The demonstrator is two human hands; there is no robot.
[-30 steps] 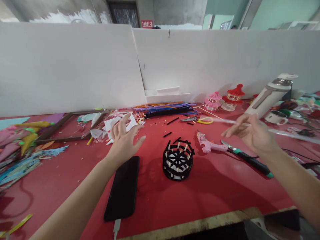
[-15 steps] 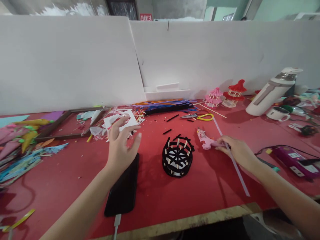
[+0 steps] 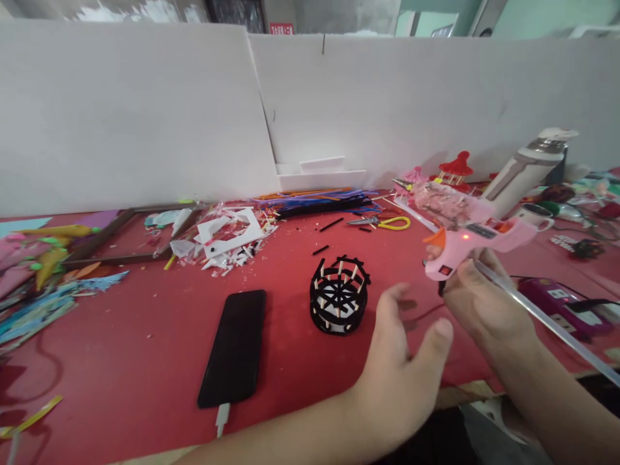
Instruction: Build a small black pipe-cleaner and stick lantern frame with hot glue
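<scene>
My right hand (image 3: pixel 484 290) is closed round the handle of a pink glue gun (image 3: pixel 460 248), raised above the table with its nozzle toward the upper left and a small light glowing. A long clear glue stick (image 3: pixel 547 313) runs along the same hand, slanting to the lower right. My left hand (image 3: pixel 402 368) is open below and left of the gun, fingers apart, holding nothing. Left of it stands a small round frame (image 3: pixel 339 297) of black fuzzy strips and short pale wooden posts, with a white base.
A black phone (image 3: pixel 235 349) on a cable lies at left. Behind are yellow-handled scissors (image 3: pixel 387 223), pipe cleaners (image 3: pixel 324 205), white scraps (image 3: pixel 227 232), a red pagoda model (image 3: pixel 456 169) and a white flask (image 3: pixel 526 171). A purple device (image 3: pixel 557 303) lies right.
My right hand has lifted the glue gun off the table. My left hand has swung from above the phone to the right, near the gun. The black frame stays in place.
</scene>
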